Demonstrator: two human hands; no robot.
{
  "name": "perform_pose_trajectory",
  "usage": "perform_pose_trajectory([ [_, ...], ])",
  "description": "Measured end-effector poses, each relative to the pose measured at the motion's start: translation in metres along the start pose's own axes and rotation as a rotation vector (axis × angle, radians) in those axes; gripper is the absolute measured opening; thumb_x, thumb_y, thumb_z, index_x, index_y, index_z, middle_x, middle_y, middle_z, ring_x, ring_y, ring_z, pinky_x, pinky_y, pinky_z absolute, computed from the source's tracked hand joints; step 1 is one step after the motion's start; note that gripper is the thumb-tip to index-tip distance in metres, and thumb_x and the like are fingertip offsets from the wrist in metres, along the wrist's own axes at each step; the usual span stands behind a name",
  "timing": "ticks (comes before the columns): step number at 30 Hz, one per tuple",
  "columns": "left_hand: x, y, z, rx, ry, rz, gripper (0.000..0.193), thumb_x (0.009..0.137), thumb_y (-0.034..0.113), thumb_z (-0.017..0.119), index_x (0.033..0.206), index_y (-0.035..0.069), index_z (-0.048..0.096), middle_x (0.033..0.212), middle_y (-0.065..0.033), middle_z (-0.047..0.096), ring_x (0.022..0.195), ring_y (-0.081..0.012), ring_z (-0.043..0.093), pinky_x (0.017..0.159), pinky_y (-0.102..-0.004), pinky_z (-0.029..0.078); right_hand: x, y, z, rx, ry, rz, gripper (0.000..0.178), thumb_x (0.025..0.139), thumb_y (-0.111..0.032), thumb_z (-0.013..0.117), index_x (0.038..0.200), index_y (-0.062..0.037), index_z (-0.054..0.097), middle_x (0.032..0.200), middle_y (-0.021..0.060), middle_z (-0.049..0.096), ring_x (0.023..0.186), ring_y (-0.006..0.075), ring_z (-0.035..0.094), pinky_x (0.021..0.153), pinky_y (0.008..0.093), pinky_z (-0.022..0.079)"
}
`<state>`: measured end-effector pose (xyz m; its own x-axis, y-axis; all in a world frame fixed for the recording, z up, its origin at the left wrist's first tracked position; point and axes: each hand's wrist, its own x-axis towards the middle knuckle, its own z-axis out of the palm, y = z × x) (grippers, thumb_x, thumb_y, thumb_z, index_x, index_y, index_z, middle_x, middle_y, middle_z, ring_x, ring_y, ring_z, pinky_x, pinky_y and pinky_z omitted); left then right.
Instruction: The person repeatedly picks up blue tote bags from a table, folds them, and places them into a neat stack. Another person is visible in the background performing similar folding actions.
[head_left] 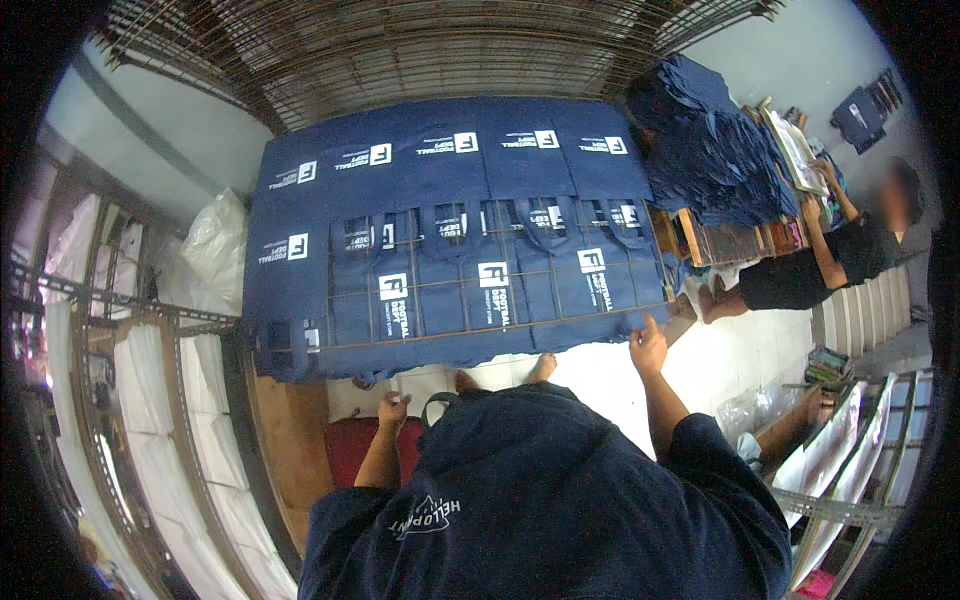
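Navy cloth bags [420,180] with white prints lie in rows before me; handle loops show on the nearer rows. A thin wire rack [440,333] lies over the nearer bags, its front rail running along their near edge. My right hand [648,347] is at the right end of that rail, index finger stretched toward it and the other fingers partly bent; whether it touches the wire is unclear. Lower, short of the bags' near edge, my left hand [393,410] is closed with its fingers curled. Whatever those fingers hold, if anything, is too small to make out.
Stacked wire racks [400,50] stand beyond the bags. At the right rises a tall pile of navy cloth [700,140], with a person [850,240] handling a frame beside it. Shelving with white sheets [145,400] lines the left. A red seat [355,450] is near my left hand.
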<state>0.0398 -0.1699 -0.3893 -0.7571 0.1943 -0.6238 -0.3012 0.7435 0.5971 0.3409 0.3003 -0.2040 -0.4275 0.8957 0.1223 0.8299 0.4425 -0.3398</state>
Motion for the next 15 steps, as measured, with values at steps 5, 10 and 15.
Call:
perform_pose_trajectory([
  [5, -0.009, -0.006, 0.007, 0.048, -0.048, 0.021, 0.051, 0.071, 0.032, 0.071, 0.107, 0.000, 0.055, 0.092, -0.0178, 0.063, 0.088, -0.0274, 0.061, 0.077, -0.0350, 0.046, -0.010, 0.019, -0.019, -0.044, -0.031, 0.046, 0.035, 0.075, -0.017, 0.057, 0.109, -0.0106, 0.053, 0.075, 0.0131, 0.060, 0.071, 0.0313, 0.060, 0.064, 0.0425, 0.047],
  [10, -0.053, 0.053, 0.007, 0.047, -0.080, -0.032, 0.049, 0.071, 0.033, 0.070, 0.105, 0.000, 0.055, 0.093, -0.0168, 0.063, 0.089, -0.0262, 0.060, 0.076, -0.0355, 0.046, -0.002, 0.061, -0.025, -0.088, -0.011, 0.089, 0.031, 0.076, -0.018, 0.057, 0.105, -0.0104, 0.053, 0.075, 0.0135, 0.061, 0.073, 0.0321, 0.060, 0.064, 0.0431, 0.047],
  [15, 0.006, -0.057, 0.049, 0.019, -0.003, 0.063, 0.043, 0.071, 0.029, 0.071, 0.102, 0.002, 0.056, 0.090, -0.0148, 0.062, 0.083, -0.0240, 0.059, 0.073, -0.0349, 0.046, 0.046, 0.080, -0.017, -0.033, 0.135, 0.009, 0.030, 0.075, -0.016, 0.057, 0.104, -0.0101, 0.052, 0.080, 0.0133, 0.060, 0.074, 0.0322, 0.059, 0.063, 0.0432, 0.047],
])
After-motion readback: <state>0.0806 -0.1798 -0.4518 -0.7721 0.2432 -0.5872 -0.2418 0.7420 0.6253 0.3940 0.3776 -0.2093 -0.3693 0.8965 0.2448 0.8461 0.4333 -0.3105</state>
